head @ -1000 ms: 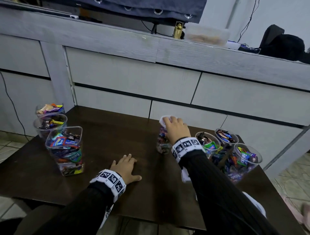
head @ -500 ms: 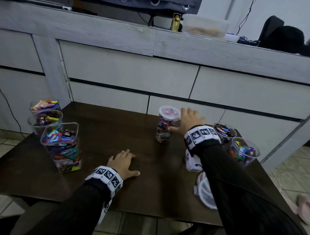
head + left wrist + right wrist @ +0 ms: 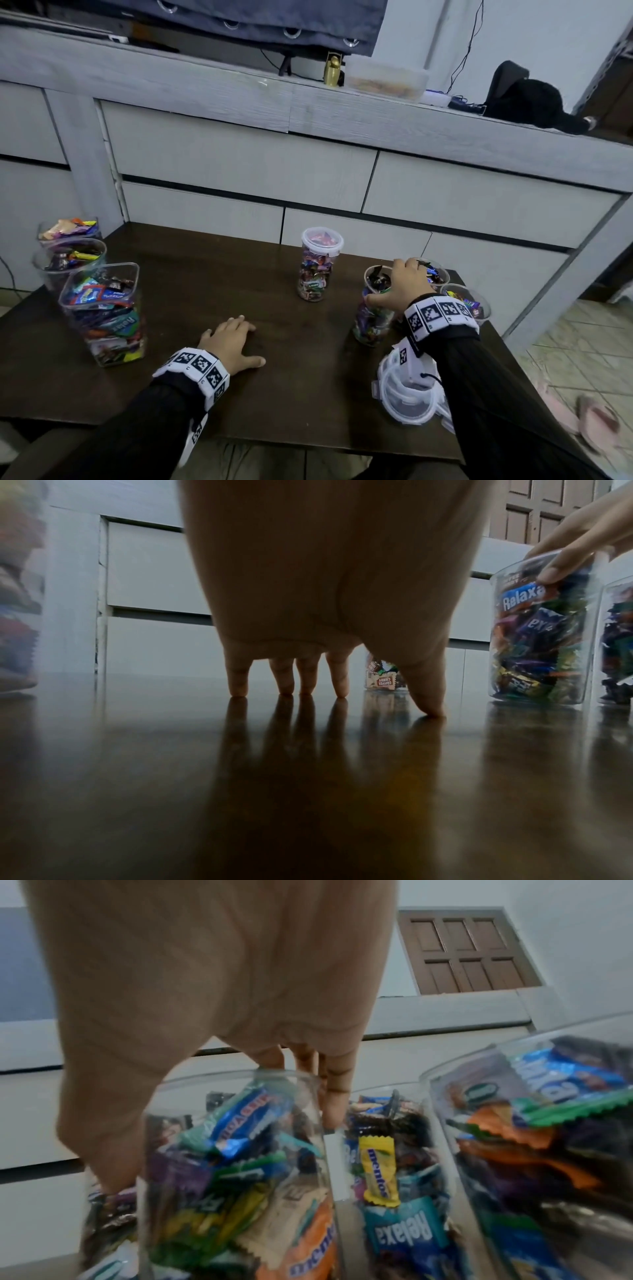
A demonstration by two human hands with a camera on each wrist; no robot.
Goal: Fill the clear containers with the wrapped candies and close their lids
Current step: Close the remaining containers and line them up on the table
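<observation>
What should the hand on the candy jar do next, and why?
Probably draw the open jar toward the middle of the table. The right hand grips it by the rim, thumb on one side, fingers on the other. It is full of candies with no lid, and spare lids lie near the wrist. The left hand rests flat.

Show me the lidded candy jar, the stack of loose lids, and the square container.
lidded candy jar (image 3: pixel 322 240), head view, on its white lid.
stack of loose lids (image 3: pixel 407 407), head view, on the top lid's clear centre.
square container (image 3: pixel 106 322), head view, on its candy-filled front wall.
</observation>
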